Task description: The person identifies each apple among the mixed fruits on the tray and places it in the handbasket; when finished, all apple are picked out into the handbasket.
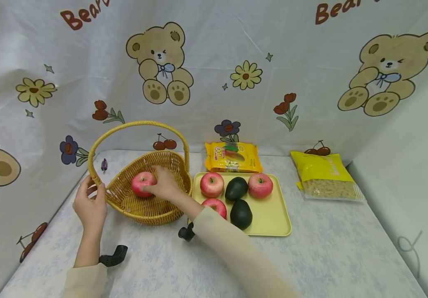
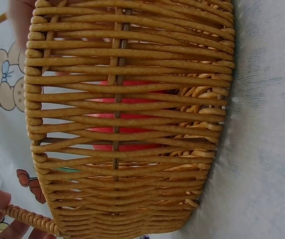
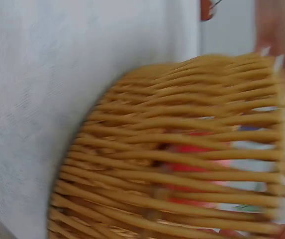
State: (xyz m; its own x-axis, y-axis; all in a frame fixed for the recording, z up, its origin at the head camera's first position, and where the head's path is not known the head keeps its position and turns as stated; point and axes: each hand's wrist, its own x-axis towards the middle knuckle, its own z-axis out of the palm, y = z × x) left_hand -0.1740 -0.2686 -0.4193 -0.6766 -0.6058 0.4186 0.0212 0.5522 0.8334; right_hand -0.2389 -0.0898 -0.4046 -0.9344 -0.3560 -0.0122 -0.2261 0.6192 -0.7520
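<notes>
A wicker basket (image 1: 150, 217) with a tall arched handle stands on the left of the table. My left hand (image 1: 92, 207) grips the handle near its left base; its fingertips and the handle also show in the left wrist view. One red apple (image 1: 142, 184) lies inside the basket, partly visible through the weave (image 2: 117, 164). Over the basket, my right hand (image 1: 165, 184) reaches in from the right, fingers spread, thumb overlapping the apple's lower right side. In the blurred right wrist view, the basket wall (image 3: 157, 119) hides most of the apple.
Right of the basket, a pale yellow tray (image 1: 273, 217) carries several red apples (image 1: 211, 184) and two dark avocados (image 1: 241, 214). Behind it stands a yellow snack packet (image 1: 233, 157). A yellow-and-clear bag (image 1: 325, 176) lies farther right. A printed bear curtain (image 1: 214, 49) hangs behind.
</notes>
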